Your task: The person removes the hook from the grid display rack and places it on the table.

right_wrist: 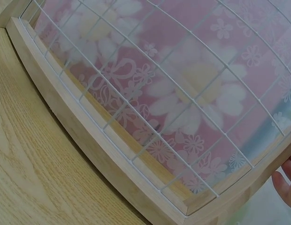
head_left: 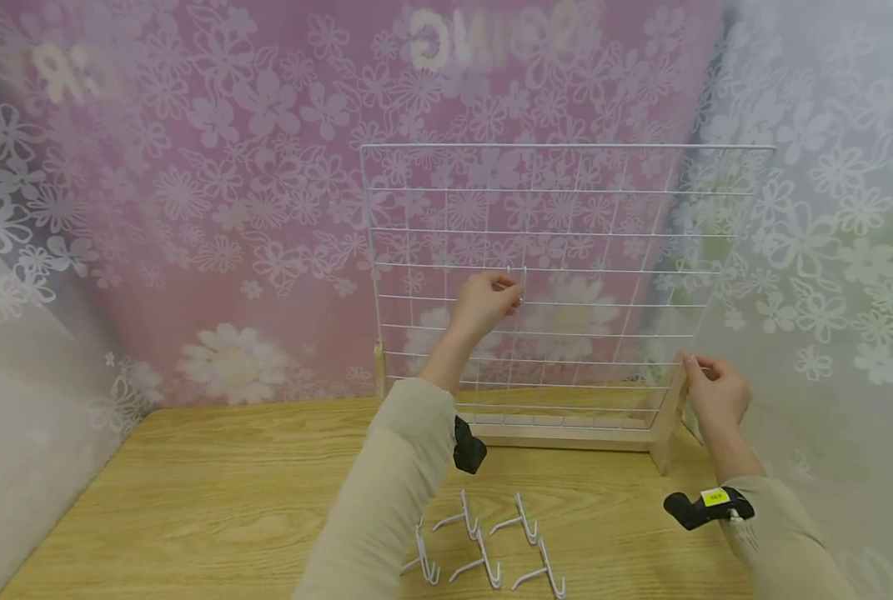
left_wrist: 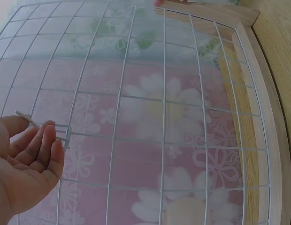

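A white wire grid (head_left: 566, 146) stands upright in a wooden base (head_left: 559, 437). Near the grid's middle, my left hand (head_left: 484, 304) pinches a white metal hook (left_wrist: 68, 136) between thumb and fingers. The hook's far end meets the grid wires; whether it is fully seated there I cannot tell. Its near tip sticks out past the thumb in the left wrist view. Off to the right, my right hand (head_left: 722, 396) grips the top of the base's right wooden post (head_left: 669, 425). Only a few fingers (right_wrist: 287, 183) of it show at the edge of the right wrist view.
Several more white hooks (head_left: 529, 527) lie on the wood-grain table (head_left: 251, 475) in front of the grid, some partly behind my left sleeve (head_left: 386, 492). A pink floral curtain (head_left: 228, 208) hangs behind, with a pale floral curtain (head_left: 829, 275) on the right.
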Available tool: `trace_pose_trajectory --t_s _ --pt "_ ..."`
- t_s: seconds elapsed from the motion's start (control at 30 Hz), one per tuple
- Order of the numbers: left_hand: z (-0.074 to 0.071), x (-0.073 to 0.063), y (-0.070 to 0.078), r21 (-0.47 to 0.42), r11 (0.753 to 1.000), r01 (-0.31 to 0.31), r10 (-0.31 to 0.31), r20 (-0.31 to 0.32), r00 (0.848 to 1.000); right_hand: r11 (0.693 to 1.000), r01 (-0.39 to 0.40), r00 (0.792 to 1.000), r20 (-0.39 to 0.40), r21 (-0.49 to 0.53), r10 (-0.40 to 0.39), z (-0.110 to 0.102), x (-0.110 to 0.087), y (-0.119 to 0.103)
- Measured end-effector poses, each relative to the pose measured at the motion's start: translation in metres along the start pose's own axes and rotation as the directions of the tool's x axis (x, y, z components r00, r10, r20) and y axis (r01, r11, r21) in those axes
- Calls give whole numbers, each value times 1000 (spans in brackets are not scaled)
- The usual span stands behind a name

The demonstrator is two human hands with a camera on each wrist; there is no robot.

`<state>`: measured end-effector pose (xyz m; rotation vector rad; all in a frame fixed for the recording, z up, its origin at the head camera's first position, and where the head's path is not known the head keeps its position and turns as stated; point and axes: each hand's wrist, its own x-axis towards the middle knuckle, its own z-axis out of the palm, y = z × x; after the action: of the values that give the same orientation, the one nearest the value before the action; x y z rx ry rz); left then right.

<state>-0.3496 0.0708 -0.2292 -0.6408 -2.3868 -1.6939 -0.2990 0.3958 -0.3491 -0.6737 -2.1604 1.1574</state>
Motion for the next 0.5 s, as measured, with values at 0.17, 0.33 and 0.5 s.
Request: trace_pose_trajectory --t_s 0.17,0.33,0.5 --pt "3 2 2 -62 998 20 -20 6 1000 1000 10 1000 -10 0 -10 -1 0 0" --pt "2 3 3 -171 983 72 -70 13 997 1000 26 999 -19 -12 -27 1 0 2" --pt "0 1 7 -252 961 110 -113 4 994 1000 22 1000 -18 -9 -22 1 0 2"
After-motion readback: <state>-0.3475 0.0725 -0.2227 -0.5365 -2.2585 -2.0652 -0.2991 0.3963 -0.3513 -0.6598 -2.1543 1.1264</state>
